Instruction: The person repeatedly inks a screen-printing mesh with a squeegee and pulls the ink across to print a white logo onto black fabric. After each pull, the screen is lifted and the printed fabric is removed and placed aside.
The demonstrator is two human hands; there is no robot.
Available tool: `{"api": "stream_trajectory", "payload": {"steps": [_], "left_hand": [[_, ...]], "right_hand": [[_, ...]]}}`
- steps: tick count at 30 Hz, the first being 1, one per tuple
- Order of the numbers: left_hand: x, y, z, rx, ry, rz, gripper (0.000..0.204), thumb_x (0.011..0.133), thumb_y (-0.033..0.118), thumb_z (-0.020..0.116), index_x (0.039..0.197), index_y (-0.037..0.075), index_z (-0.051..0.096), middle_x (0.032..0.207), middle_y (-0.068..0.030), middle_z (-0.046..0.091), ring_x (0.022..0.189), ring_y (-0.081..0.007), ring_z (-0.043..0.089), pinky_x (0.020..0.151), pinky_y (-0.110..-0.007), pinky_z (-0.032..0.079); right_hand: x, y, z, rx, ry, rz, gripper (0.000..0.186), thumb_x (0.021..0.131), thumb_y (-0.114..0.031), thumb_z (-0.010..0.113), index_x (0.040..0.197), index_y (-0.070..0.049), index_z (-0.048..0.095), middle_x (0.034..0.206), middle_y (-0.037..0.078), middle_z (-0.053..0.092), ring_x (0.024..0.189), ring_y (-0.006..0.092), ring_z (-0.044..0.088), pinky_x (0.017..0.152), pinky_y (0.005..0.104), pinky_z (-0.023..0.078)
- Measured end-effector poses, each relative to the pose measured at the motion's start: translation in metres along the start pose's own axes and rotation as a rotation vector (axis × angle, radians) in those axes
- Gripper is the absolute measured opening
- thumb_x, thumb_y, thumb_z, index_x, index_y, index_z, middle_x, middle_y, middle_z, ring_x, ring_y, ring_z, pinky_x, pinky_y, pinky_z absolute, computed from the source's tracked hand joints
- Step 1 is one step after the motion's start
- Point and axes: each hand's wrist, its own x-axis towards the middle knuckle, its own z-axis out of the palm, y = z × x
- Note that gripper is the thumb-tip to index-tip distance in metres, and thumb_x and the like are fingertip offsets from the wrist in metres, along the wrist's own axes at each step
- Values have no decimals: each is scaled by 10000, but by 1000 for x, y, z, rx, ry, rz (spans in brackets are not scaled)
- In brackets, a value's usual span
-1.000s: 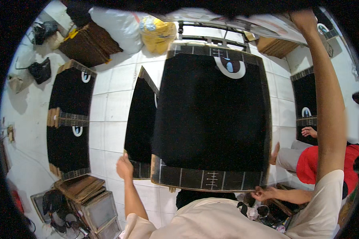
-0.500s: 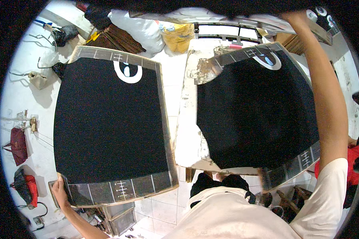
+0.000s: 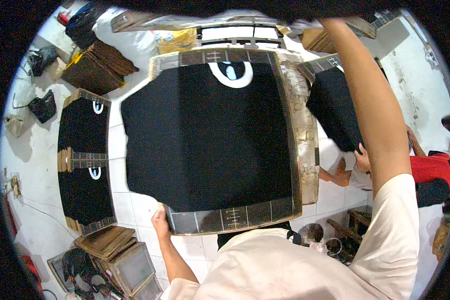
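Observation:
A board (image 3: pixel 208 135) covered with black fabric, bearing a white-and-blue eye motif (image 3: pixel 230 74) and dark gridded end strips, lies over a pale wooden base (image 3: pixel 307 150) in the centre. My left hand (image 3: pixel 161 220) is closed on its lower left corner. My right arm stretches far up to a long framed panel (image 3: pixel 240 20) along the top; my right hand (image 3: pixel 331 25) is at its edge, fingers hidden. Right of the centre, a second black fabric board (image 3: pixel 332 110) is tilted, with a co-worker's hand (image 3: pixel 362 161) at its lower edge.
Black fabric boards (image 3: pixel 85 135) stand in a row at left. A stack of brown boards (image 3: pixel 95 67), bags (image 3: pixel 177 39) and wall-hung items (image 3: pixel 42 105) are behind. Wooden frames (image 3: pixel 120 265) sit lower left. A co-worker in red (image 3: pixel 435 172) is at right, near clutter (image 3: pixel 325 235) on the floor.
The board in my left hand has moved from the left onto the centre base. The board that lay on that base has shifted right, beside the co-worker.

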Motion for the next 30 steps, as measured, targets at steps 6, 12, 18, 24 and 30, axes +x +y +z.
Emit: {"api": "stream_trajectory", "payload": {"steps": [6, 12, 18, 24, 30], "left_hand": [[9, -6, 53, 537, -195, 203, 373, 934, 309, 822, 933, 11, 597, 780, -54, 633, 688, -180, 534, 648, -362, 463], [15, 40, 72, 677, -290, 302, 588, 805, 343, 929, 1052, -25, 543, 853, -238, 687, 754, -368, 653, 715, -466, 522], [7, 56, 92, 889, -264, 84, 589, 817, 354, 920, 1070, -35, 558, 912, -265, 716, 811, -407, 692, 752, -470, 544], [9, 66, 99, 820, -251, 89, 591, 820, 425, 914, 976, 0, 534, 763, -168, 621, 679, -305, 557, 655, -446, 486], [27, 73, 103, 877, -324, 32, 658, 799, 422, 924, 1109, -59, 599, 1023, -315, 742, 987, -463, 741, 845, -481, 575]], "right_hand": [[-2, -5, 1, -80, 34, 34, 531, 950, -524, 523, 940, -63, 788, 999, 254, 756, 992, 460, 720, 882, 558, 546], [18, -6, 1, -25, -46, 68, 553, 941, -537, 522, 879, -56, 789, 942, 250, 760, 933, 452, 728, 840, 535, 555], [41, -5, 3, -76, 1, 45, 555, 940, -534, 523, 886, -49, 787, 967, 246, 764, 955, 436, 732, 865, 513, 551], [56, -5, -1, -56, -2, 20, 549, 939, -535, 539, 900, -44, 782, 982, 244, 759, 943, 429, 723, 863, 503, 545], [63, -10, -8, -64, 35, -61, 544, 958, -501, 550, 872, 4, 734, 932, 282, 729, 908, 440, 713, 802, 521, 519]]}}
